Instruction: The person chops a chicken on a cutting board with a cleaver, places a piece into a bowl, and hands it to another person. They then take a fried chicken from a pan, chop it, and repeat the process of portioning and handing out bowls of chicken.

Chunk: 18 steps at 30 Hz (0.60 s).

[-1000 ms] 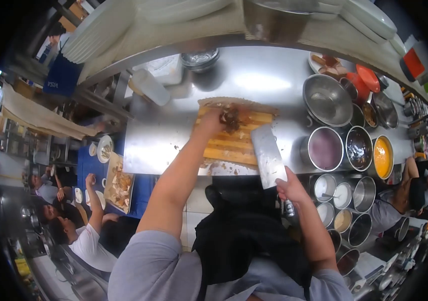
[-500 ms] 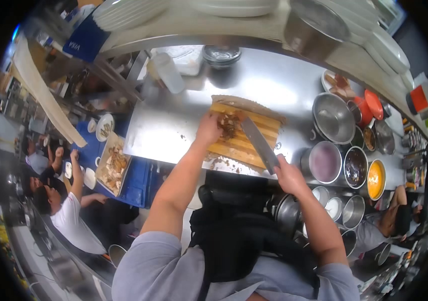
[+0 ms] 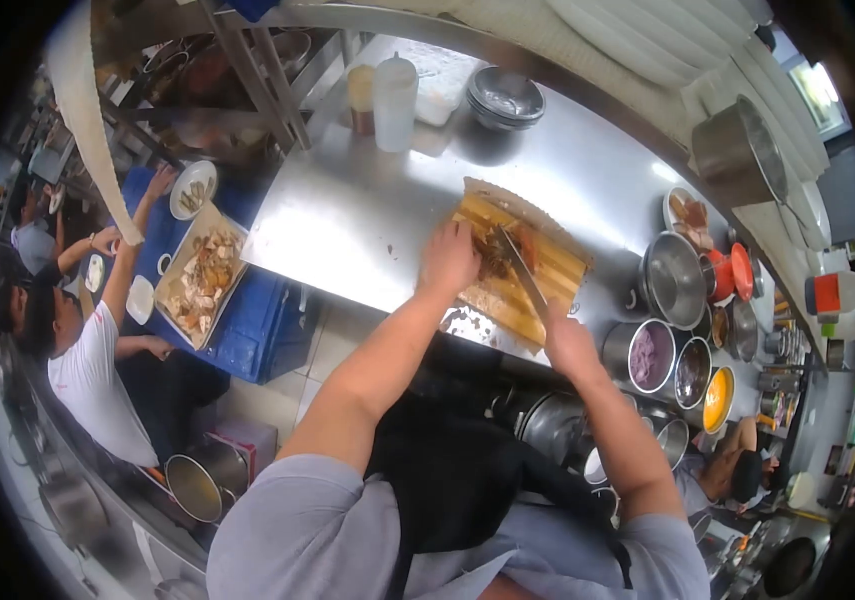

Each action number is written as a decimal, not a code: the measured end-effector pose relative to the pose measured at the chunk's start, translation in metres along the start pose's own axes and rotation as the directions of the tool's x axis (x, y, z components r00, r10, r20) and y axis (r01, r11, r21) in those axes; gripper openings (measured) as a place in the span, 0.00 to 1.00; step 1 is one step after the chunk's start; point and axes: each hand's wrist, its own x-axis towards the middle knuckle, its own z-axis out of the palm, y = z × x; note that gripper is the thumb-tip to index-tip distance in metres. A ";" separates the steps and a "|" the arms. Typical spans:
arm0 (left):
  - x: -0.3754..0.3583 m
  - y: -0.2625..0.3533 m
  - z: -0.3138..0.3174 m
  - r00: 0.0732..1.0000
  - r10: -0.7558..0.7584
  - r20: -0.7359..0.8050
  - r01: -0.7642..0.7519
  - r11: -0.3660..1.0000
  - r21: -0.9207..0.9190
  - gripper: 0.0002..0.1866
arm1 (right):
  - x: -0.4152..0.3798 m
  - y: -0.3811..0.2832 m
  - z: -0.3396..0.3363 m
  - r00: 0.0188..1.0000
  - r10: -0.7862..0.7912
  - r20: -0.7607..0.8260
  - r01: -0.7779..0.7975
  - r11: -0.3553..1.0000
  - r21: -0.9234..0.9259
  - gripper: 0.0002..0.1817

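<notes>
A wooden cutting board (image 3: pixel 565 270) lies on the steel table, with dark brown chopped food (image 3: pixel 493 256), perhaps meat, on its left part. My left hand (image 3: pixel 450 258) is closed, its curled fingertips pressed against the left side of that food. In my right hand (image 3: pixel 569 345) is the handle of a large kitchen knife (image 3: pixel 527 277). Its blade slants up and left across the board, the tip end at the food and a short way from my left fingers. Dark crumbs lie along the board's near edge.
To the right stand a steel bowl (image 3: pixel 675 280), a pot of purple food (image 3: pixel 650 357) and a pot of orange sauce (image 3: pixel 717 400). Behind are a squeeze bottle (image 3: pixel 395 105) and stacked metal bowls (image 3: pixel 504 97). Co-workers stand left, by a food tray (image 3: pixel 203 280), and at lower right.
My view has turned, so the table and board look rotated. The knife blade has moved left onto the food, nearer my left fingers. Both hands keep their hold.
</notes>
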 end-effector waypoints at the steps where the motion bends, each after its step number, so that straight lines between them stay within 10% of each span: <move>1: 0.008 0.000 -0.003 0.999 0.031 -0.019 -0.031 1.000 -0.004 0.28 | 0.004 0.002 -0.005 1.000 -0.009 -0.017 0.009 1.000 0.008 0.16; 11: 0.031 0.004 -0.018 0.939 0.260 0.223 -0.288 0.952 0.102 0.36 | -0.067 0.088 0.021 0.981 -0.084 -0.176 0.141 0.927 0.346 0.15; 13: 0.035 0.010 -0.022 0.886 0.307 0.347 -0.363 0.926 0.107 0.36 | -0.080 0.094 0.027 0.946 0.062 0.318 -0.319 0.347 0.882 0.20; 18: 0.031 0.012 -0.037 0.863 0.264 0.430 -0.317 0.947 0.055 0.36 | -0.098 0.101 0.070 0.917 0.060 0.395 -0.395 -0.009 0.919 0.21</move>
